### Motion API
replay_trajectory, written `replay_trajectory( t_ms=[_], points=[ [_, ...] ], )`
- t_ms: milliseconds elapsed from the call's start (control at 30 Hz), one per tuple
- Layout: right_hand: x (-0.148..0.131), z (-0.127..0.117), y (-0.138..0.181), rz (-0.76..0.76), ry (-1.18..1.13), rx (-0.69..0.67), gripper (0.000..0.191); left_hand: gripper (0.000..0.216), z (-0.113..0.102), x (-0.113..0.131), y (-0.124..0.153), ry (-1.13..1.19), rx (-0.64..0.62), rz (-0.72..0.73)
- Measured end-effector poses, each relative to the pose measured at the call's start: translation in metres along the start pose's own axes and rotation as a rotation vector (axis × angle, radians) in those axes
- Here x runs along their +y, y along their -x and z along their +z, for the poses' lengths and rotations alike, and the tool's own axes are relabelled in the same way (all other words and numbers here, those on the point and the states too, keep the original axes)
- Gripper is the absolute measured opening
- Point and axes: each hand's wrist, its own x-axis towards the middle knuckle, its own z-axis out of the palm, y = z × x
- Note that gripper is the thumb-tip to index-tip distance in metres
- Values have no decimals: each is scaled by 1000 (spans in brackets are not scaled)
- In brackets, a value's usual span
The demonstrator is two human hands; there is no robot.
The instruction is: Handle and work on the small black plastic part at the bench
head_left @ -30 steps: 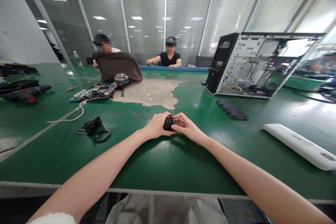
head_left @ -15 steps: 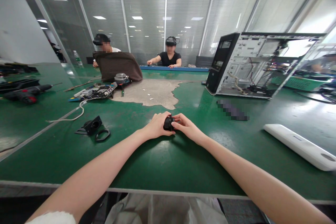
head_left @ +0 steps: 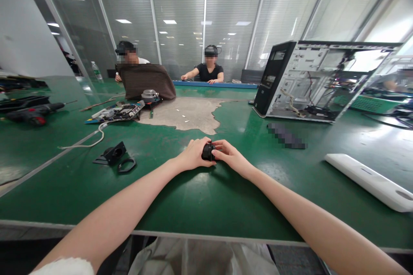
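the left hand [head_left: 194, 154] is gripping a black part [head_left: 207, 152] sitting at its three o'clock; the right hand [head_left: 228, 157], equally near, is pinching its opposite side. no long axis is showing clearly. beyond, a computer case [head_left: 300, 81] is standing at two o'clock.

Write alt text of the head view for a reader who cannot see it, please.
The left hand holds a small black part, which the right hand also touches, at a green table. To the left lies a black bracket; at the back right stands an open computer case, and a person in black appears opposite.
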Motion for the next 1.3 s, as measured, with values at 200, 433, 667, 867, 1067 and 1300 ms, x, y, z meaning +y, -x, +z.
replay_trajectory(
  t_ms=[200,433,667,867,1067,1300],
  points=[
    [-6,-3,5,-88,-54,-111,27,54,0,0,0,-21,1,2],
    [-1,1,1,-40,-22,-13,25,54,-2,2,0,-12,5,0],
    [-4,-2,5,-78,-38,-125,33,53,-1,1,0,0,-3,-12],
    [-6,2,3,-39,-45,-7,23,57,-3,3,0,7,-11,-45],
    [2,1,-1,-11,-4,-4,29,54,-2,4,-1,5,-13,-33],
    [-8,-1,5,-84,-58,-94,28,55,-2,3,0,0,-16,-43]
  ],
)
